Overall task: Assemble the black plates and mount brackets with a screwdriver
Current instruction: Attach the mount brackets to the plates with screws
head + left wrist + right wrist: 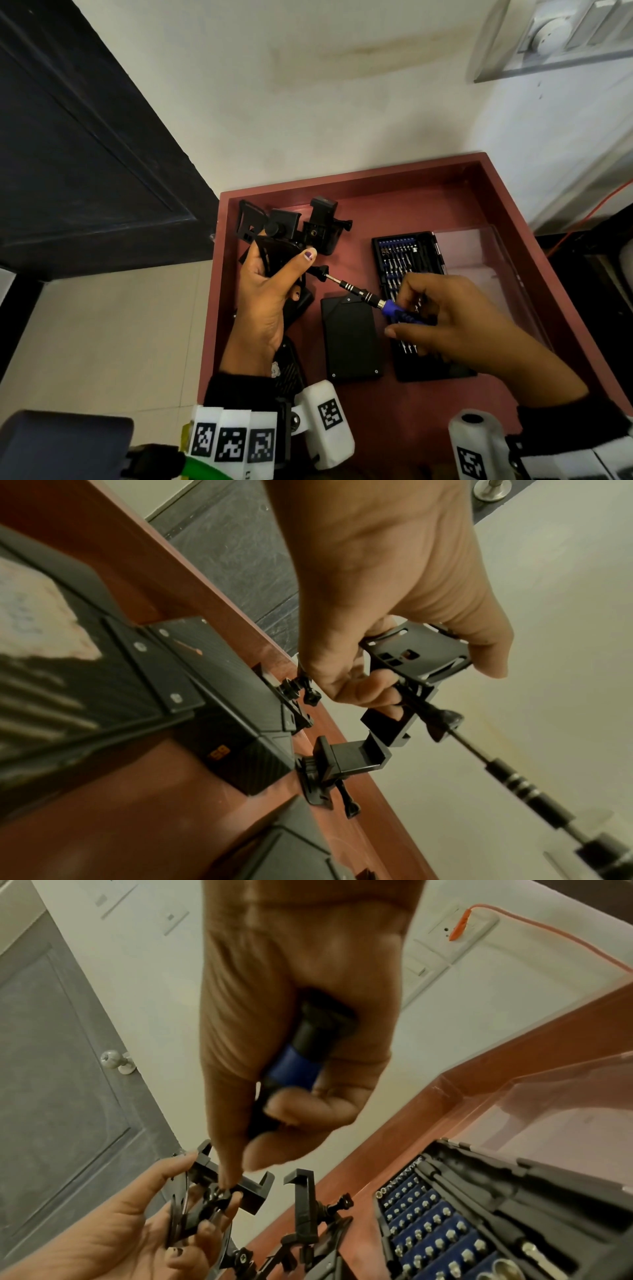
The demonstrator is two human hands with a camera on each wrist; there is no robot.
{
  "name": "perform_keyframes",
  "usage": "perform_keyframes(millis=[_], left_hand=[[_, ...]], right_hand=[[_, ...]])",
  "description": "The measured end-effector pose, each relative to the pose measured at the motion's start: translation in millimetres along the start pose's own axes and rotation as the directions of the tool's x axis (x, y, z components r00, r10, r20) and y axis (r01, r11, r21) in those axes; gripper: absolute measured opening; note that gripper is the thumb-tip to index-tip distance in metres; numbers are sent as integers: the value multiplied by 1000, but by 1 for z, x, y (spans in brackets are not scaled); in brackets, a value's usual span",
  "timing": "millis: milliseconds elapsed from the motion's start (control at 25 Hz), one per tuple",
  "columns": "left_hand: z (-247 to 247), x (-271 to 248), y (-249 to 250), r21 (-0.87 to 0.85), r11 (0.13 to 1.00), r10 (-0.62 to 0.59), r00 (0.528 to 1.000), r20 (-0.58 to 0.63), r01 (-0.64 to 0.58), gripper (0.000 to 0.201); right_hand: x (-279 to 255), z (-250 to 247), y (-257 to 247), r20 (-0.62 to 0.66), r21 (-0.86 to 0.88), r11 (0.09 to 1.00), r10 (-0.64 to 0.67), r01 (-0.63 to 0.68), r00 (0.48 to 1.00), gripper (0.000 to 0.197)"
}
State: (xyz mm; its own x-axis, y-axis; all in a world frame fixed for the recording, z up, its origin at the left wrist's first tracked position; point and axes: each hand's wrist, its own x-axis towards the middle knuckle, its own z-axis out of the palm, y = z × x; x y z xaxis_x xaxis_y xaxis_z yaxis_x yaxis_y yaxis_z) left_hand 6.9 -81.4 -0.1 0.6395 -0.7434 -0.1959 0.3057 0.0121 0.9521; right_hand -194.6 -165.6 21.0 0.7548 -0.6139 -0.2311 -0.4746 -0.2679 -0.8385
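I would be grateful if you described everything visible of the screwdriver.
The screwdriver has a blue and black ribbed handle, a black knurled metal collar with silver rings and a thin steel shaft. The right hand grips its handle. It is held above the tray, tip against the thumbscrew of the bracket in the left hand.

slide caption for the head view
Left hand holds a mount bracket while right hand drives the screwdriver.
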Motion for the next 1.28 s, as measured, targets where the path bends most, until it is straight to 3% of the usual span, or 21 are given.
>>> perform_keyframes(millis=[120,320,400,480,560,720,760,880,920,1000,1160,1240,1280], left_hand=[[1,1,-1,-2,1000,6,1000,0,-6,37],[-4,4,-3,-2,1000,15,1000,-16,-15,38],[-3,4,-5,5,1000,1,1000,-16,-1,39],[0,4,-5,26,1000,-5,1000,-26,6,38],[1,5,-6,40,999,0,999,-38,2,31],[0,3,-6,81,996,26,999,-20,-24,31],[0,3,-6,86,996,33,999,-12,-32,36],[-1,3,-5,84,995,57,998,-2,-56,47],[-1,4,-6,83,995,59,998,-6,-58,47],[-1,4,-7,82,995,50,999,-17,-49,42],[0,4,-8,91,995,46,999,-16,-45,33],[0,4,-7,97,994,58,998,-1,-58,35],[0,4,-7,95,994,62,998,-1,-61,36]], right_hand=[[1,-2,4,-20,-101,989,-110,107,994,17],[4,1,6,-17,-191,980,-57,53,998,29],[4,4,3,-30,-293,955,-58,47,998,18],[4,6,-1,-48,-383,924,-36,15,998,30],[5,5,-2,-93,-401,914,-111,64,989,34],[6,3,1,-119,-451,887,-170,99,978,15],[6,3,2,-119,-449,887,-182,111,976,14],[7,7,1,-72,-431,899,-122,80,990,50],[7,8,1,-57,-404,912,-98,66,994,52],[7,7,1,-47,-326,945,-44,26,998,29],[6,3,5,-94,-307,947,-131,96,987,33],[6,2,5,-124,-324,940,-156,109,980,18],[6,2,5,-117,-331,938,-145,99,983,22]])
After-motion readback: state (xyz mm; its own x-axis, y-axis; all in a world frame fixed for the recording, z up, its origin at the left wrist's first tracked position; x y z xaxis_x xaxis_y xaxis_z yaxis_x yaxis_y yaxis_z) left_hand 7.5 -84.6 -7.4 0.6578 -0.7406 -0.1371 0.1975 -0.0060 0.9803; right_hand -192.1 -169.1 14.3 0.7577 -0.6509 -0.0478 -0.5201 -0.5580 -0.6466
